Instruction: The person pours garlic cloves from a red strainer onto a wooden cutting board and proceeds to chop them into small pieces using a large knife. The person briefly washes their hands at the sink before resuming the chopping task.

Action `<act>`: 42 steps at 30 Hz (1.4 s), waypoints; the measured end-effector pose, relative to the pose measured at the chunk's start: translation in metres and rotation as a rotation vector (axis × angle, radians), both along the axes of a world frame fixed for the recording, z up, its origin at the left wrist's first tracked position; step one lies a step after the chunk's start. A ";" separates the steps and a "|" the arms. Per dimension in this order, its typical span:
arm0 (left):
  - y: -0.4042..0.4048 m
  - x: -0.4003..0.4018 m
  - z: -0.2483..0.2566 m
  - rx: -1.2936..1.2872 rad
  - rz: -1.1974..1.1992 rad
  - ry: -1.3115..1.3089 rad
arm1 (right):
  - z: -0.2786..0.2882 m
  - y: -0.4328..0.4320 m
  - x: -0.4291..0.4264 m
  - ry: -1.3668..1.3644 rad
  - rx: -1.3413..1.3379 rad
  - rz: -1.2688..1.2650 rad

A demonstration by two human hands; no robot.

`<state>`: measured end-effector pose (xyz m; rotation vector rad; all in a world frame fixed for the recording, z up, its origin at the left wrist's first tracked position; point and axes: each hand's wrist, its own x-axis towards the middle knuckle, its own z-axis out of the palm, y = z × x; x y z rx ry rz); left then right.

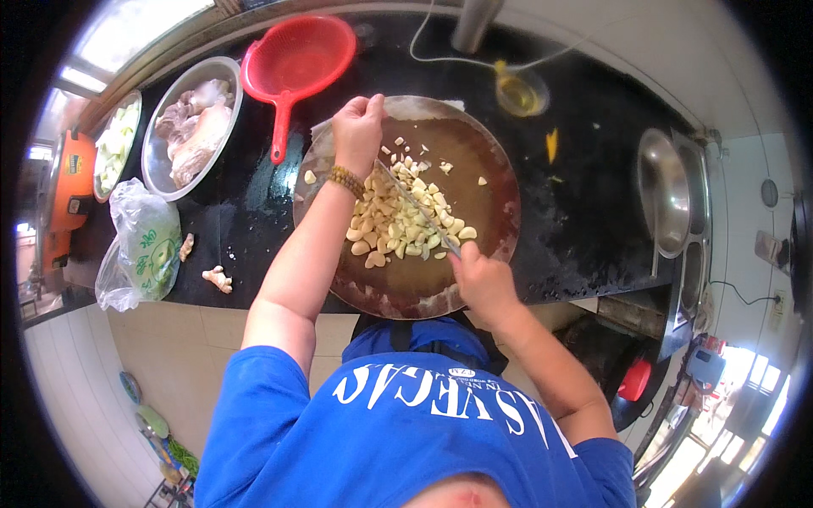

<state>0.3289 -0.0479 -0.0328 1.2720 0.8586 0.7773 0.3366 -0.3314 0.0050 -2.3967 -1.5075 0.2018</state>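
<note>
Peeled garlic cloves [375,216], some whole and some chopped, are heaped on a round wooden chopping board [483,273]. My right hand [486,282] grips the handle of a kitchen knife [416,203]. Its blade slants across the heap, seen almost edge-on, with the far end near my left wrist. Over the far left part of the board is my left hand [357,134], fingers drawn together; whether it touches the blade or pinches anything is hidden. Small garlic bits are scattered beyond the heap.
Left of the board are a red plastic strainer [298,57], a metal basin of raw meat [194,133], a plate of cut vegetables [117,146], a plastic bag [146,241] and ginger pieces [218,279]. A cup of yellow liquid [522,94] and a metal bowl [664,190] stand right.
</note>
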 end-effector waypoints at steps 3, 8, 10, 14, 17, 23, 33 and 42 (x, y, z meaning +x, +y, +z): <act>0.015 0.000 0.011 -0.039 0.023 -0.016 | 0.040 0.015 0.014 0.017 -0.018 0.071; 0.023 -0.015 0.009 -0.146 0.027 0.005 | 0.054 0.028 0.010 0.061 -0.118 0.107; 0.020 -0.019 -0.010 -0.056 0.093 0.018 | 0.035 0.022 0.003 0.053 -0.128 0.106; 0.008 -0.015 -0.013 0.132 0.133 -0.066 | -0.006 0.005 0.007 -0.012 0.005 0.084; 0.020 -0.019 -0.005 0.002 0.129 -0.016 | 0.028 0.019 0.015 0.038 -0.046 0.131; 0.022 -0.017 -0.001 -0.198 0.072 -0.012 | 0.056 0.034 0.036 0.012 -0.130 0.183; 0.015 -0.033 0.026 0.004 0.303 -0.024 | 0.053 0.035 0.071 -0.019 -0.046 0.318; -0.027 -0.098 0.001 -0.102 0.636 -0.105 | 0.035 0.088 0.118 -0.114 -0.084 0.682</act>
